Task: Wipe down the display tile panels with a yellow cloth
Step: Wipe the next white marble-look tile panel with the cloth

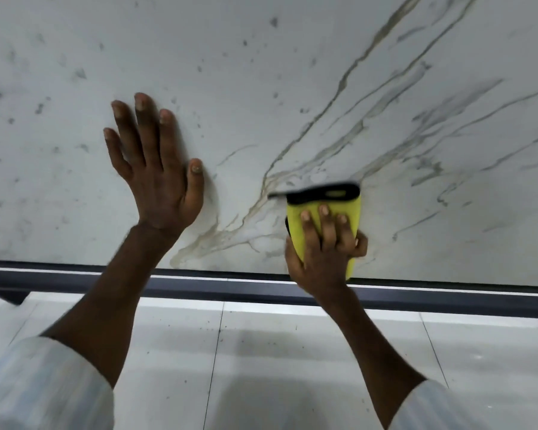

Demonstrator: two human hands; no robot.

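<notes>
Head view shows the yellow cloth (353, 214), folded and edged with black trim, pressed flat against the lower part of the marble-patterned tile panel (261, 72), just above the panel's bottom edge and right of where its tan veins fan out. The right hand (323, 252) holds it there: 3 fingers (326, 225) lie curled over the cloth's face while the thumb hooks round its left edge, so the cloth is gripped and pushed into the surface at once. The trim along the top is smeared by motion blur, which suggests a wiping stroke is under way. To the left, well apart from the cloth, the left hand (159, 181) is spread flat on the panel with all 5 fingers (143, 125) straight and holding nothing, apparently bracing. Below the panel runs a dark rail (199, 285), then pale floor tiles (292, 352) with dark specks, and light sleeves (44, 383) at both bottom corners. The step in hand looks like wiping the bottom band of this 1 panel. The next stroke calls for even pressure, the cloth kept flat, and care not to catch on the rail.
</notes>
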